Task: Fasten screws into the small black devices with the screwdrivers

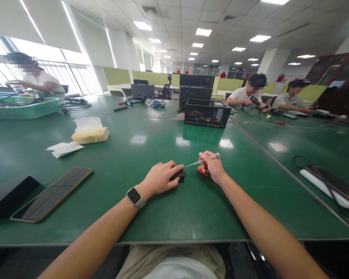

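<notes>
My left hand [162, 178], with a watch at the wrist, grips a small black block [179, 174] lying on the green tabletop [174, 217]. Its fingers reach over the top and the thumb presses the near side, so much of the block is hidden. In my right hand [211, 167] is a slim screwdriver [203, 160] with a clear handle, held slanted. Its thin shaft points left and its tip is at or very close to the block's right end; contact cannot be made out. Beneath the right hand shows an orange and black object [203, 171], mostly covered.
To the left lie a phone [54, 193], a black stand-like piece [13, 197] and a tissue pack [90, 135]. An open computer case [207, 114] stands ahead. A white power strip [325, 189] with cables lies right. A green basket [26, 108] and several people are farther off.
</notes>
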